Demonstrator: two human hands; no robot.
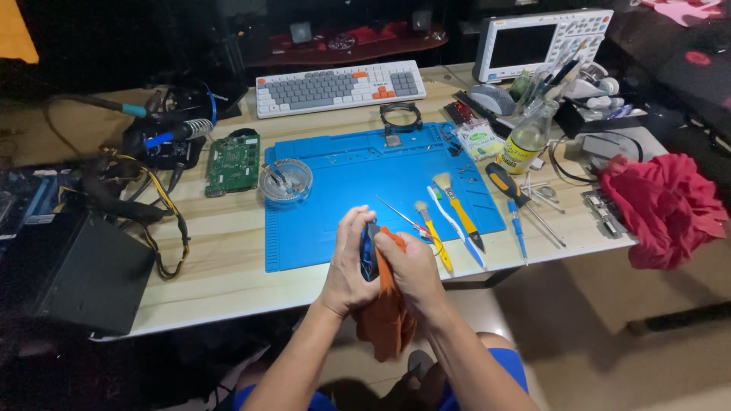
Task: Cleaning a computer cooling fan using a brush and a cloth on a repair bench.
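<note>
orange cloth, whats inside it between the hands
A dark, flat item with a blue edge shows between the left hand and right hand. The orange cloth and fingers cover the rest, so its kind is unclear.

A soft, matt orange cloth (387,320) is hanging between the hands, a smooth rubbery blue mat (358,190) is lying on the pale, grained wooden table (228,251), and a clear glass bottle (528,141) is glinting glossily.

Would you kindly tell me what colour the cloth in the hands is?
Orange cloth, clearest in the head view.
</note>
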